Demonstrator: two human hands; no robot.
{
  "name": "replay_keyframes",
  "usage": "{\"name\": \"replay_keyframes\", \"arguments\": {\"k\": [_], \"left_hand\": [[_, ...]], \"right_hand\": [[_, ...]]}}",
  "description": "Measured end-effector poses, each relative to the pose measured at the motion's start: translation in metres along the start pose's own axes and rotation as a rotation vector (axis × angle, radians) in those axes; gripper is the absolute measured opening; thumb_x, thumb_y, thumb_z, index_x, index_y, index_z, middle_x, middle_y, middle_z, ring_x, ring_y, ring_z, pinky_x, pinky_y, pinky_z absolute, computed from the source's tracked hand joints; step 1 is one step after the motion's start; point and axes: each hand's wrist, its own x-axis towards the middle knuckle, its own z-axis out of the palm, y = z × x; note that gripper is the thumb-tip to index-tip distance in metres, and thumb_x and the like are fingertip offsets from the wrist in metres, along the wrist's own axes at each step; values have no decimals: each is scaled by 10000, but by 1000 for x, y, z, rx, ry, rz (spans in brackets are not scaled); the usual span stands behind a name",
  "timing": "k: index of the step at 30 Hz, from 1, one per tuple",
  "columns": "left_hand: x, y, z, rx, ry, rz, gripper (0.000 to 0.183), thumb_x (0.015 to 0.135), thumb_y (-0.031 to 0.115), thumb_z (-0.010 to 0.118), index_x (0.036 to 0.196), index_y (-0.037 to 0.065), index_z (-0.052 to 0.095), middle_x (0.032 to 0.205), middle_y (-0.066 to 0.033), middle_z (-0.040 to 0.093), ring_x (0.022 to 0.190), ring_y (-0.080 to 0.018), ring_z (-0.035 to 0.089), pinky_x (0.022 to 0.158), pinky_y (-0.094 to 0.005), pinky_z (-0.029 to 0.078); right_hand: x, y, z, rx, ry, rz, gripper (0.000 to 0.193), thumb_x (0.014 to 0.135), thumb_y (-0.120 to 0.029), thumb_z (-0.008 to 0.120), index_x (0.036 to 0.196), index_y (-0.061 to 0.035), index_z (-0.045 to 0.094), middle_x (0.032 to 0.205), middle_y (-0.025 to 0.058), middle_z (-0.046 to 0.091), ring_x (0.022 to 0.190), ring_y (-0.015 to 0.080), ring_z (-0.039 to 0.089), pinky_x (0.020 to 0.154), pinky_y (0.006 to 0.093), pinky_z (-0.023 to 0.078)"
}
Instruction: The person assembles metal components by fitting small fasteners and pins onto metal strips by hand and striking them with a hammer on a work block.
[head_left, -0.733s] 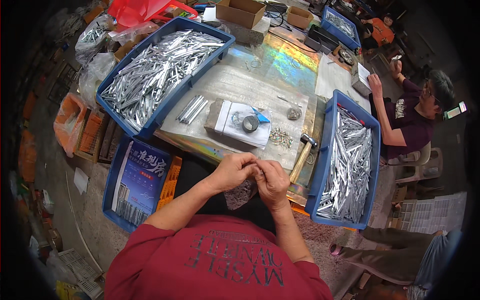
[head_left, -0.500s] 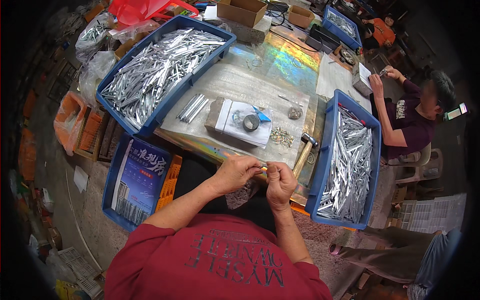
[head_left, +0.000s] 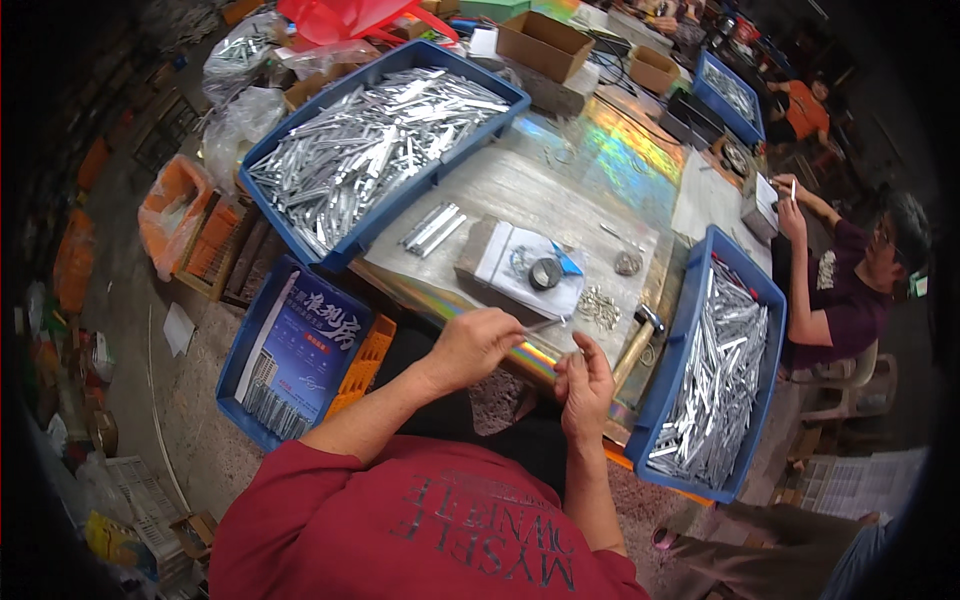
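The left hand (head_left: pixel 470 350) is pinching a thin strip (head_left: pixel 543 325) by one end, risking slippage; whether the right hand (head_left: pixel 587 388) is gripping anything, I cannot tell.

red plastic bag (head_left: pixel 350 20), far left | open cardboard box (head_left: pixel 543 46) | co-worker (head_left: pixel 850 285) at right | orange bag (head_left: pixel 172 208)

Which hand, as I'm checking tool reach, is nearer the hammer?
Right. The right hand is just left of the hammer, by its handle; the left hand is farther left, beyond the right hand, holding a thin piece.
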Motion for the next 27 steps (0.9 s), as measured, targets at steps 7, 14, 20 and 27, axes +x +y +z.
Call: {"name": "replay_keyframes", "arguments": {"k": [7, 14, 20, 27], "left_hand": [[15, -61, -62, 378, 263, -243, 96, 717, 115, 567, 744, 23, 556, 703, -136, 556, 656, -290, 553, 576, -347, 434], [28, -101, -67, 723, 180, -302, 135, 711, 156, 565, 697, 29, 523, 707, -136, 562, 666, -305, 562, 590, -375, 461], [30, -104, -64, 759, 174, -350, 149, 703, 161, 570, 695, 20, 522, 704, -148, 560, 659, -306, 572, 588, -364, 471], [27, -83, -72, 727, 212, -344, 132, 697, 149, 580, 698, 29, 526, 699, -136, 551, 674, -299, 553, 602, -367, 450]], "right_hand": [[-8, 15, -18, -60, 41, 17, 186, 854, -160, 444, 898, 4, 519, 609, 5, 477, 447, 28, 364, 399, 150, 280], [-11, 18, -16, -104, 13, 22, 184, 853, -153, 444, 871, 10, 529, 594, 13, 476, 441, 33, 365, 399, 156, 283], [-10, 25, -21, -142, 3, 23, 188, 852, -157, 449, 878, 12, 528, 602, 13, 482, 447, 32, 372, 403, 156, 291], [-11, 27, -20, -162, -3, 44, 189, 848, -171, 456, 862, 0, 534, 601, 7, 482, 436, 31, 371, 389, 152, 286]]}}
